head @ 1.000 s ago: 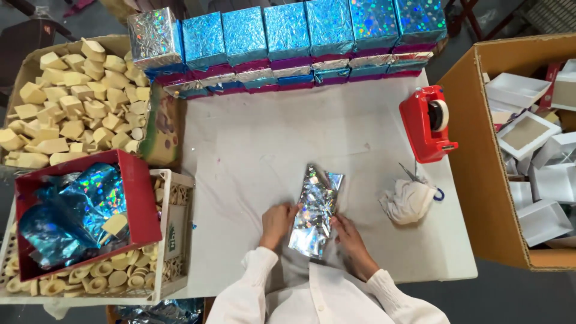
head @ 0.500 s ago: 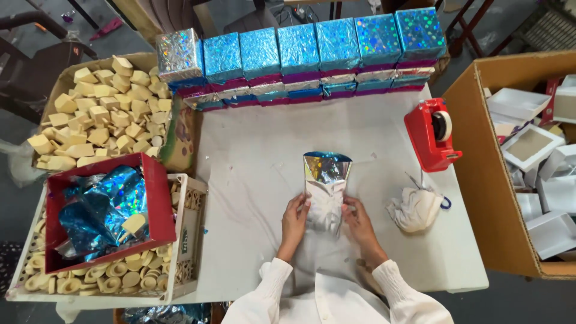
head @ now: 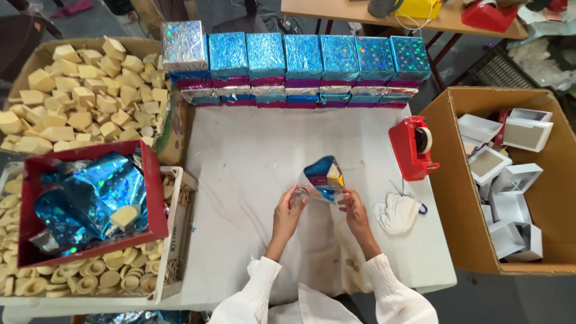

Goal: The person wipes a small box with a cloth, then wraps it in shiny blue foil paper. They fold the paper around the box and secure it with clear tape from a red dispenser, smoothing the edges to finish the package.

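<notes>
We take the red tape dispenser (head: 411,147) as our landmark. Just to its left, lifted off the white table (head: 252,150), is the holographic foil bag (head: 322,179), and we hold it from both sides. Our left hand (head: 287,211) pinches its left lower edge and our right hand (head: 354,209) pinches its right lower edge, fingers closed on the foil, so the mouth stands open toward us; the blue lining and a small tan and yellow piece show inside. Holding by the edges seems to keep the mouth spread without crushing the thin foil.

Below the dispenser, touching the table edge area, lies a crumpled white cloth (head: 396,213), near our right hand. Beyond the dispenser to the upper left, a row of foil-wrapped boxes (head: 300,57) is stacked along the table's far side, likely kept clear of the working space. Far to the dispenser's left sit a red tray of blue foil sheets (head: 90,201) and a carton of tan wooden blocks (head: 84,90). To its right, a cardboard box of white cartons (head: 510,180) stands beside the table.
</notes>
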